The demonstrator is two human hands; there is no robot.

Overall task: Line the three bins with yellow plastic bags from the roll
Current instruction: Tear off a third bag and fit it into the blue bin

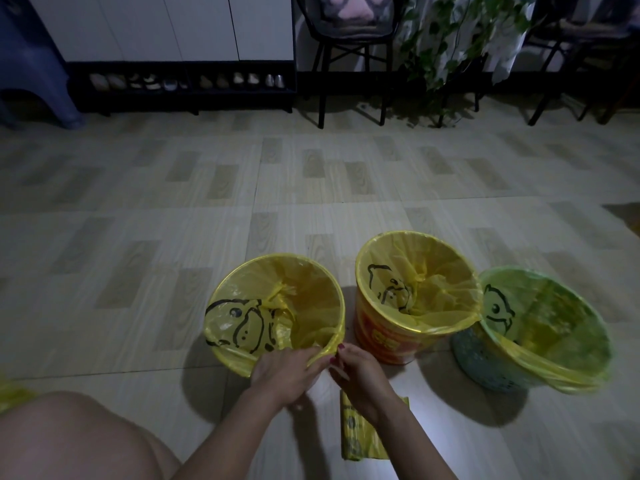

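Nearest me, a bare knee (79, 441) fills the lower left corner of the floor (173, 202), and a scrap of yellow plastic (12, 396) is cut off by the left edge. The roll of yellow bags (360, 434) lies on the tiles under my right forearm, partly hidden by it. My left hand (284, 374) pinches the folded-over bag edge at the near rim of the yellow bin (277, 317); my right hand (356, 372) sits just beside it, fingers curled at the same bag edge, though I cannot tell exactly what they hold.

All three bins stand on the floor in a row, each with a yellow bag over its rim: the yellow one on the left, a red bin (388, 337) in the middle, a green bin (485, 358) on the right, touching or nearly touching the red one. Black cartoon faces are printed on the liners.

Beyond, pale wood-pattern tiles run to a dark shoe rack (183, 84) under white cabinets (156, 26), a black chair (353, 46) with a paw cushion, and trailing leaves (450, 46). The room is dim; the shoes are hard to make out.
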